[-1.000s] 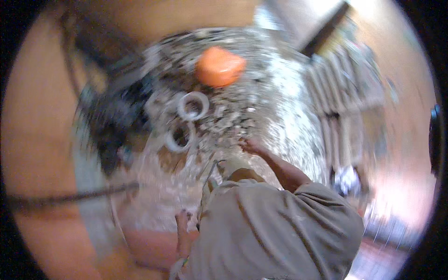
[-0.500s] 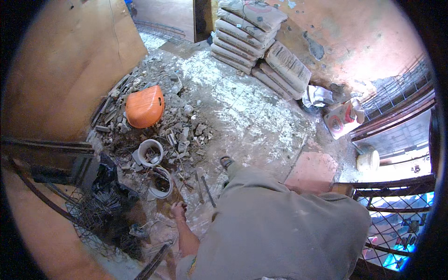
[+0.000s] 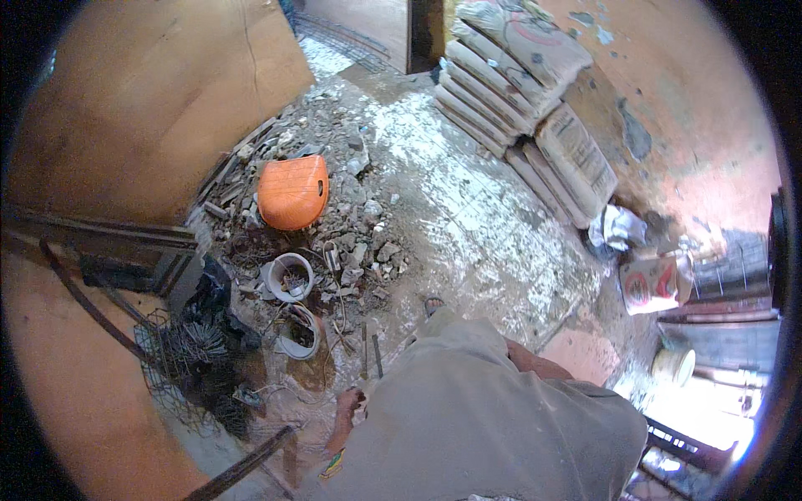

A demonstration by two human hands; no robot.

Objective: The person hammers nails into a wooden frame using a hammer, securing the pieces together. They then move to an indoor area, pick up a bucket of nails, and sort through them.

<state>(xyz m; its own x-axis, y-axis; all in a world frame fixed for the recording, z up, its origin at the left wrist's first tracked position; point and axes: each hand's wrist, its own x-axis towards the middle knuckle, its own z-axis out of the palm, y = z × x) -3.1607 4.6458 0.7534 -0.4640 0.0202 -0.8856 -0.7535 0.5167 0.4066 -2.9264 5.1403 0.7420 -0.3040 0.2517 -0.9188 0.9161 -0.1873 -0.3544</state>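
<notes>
Bent forward over the floor (image 3: pixel 418 242), apparently at a low reaching or gathering step, with the left hand (image 3: pixel 351 401) just beside the grey-brown shirt (image 3: pixel 493 417) and near two thin bars (image 3: pixel 378 357). Fingers seemingly curled inward; cannot tell whether pinching anything. On the other side, only the right forearm (image 3: pixel 539 364) visible; cannot tell the state of the right hand, hidden from view. Beyond the bars, close together, a white bucket (image 3: pixel 270 279) with debris inside and a second white bucket (image 3: pixel 292 347). For any grasp at either rim, likely to call for extending the left arm past the bars. Farther out, broken rubble (image 3: pixel 363 242) heaped against an orange-tan wall (image 3: pixel 150 108), with an orange plastic container (image 3: pixel 292 194) lying on top, handle slot showing. At left, tangled steel wire (image 3: pixel 188 342) beside black plastic sheeting (image 3: pixel 215 288). Across the floor, patches of white dust, then stacked paper sacks (image 3: pixel 493 96) by the stained right-hand wall (image 3: pixel 693 125), a crumpled white sack (image 3: pixel 616 227), a printed bag (image 3: pixel 656 284) and a pale pail (image 3: pixel 672 366) near bright light.
</notes>
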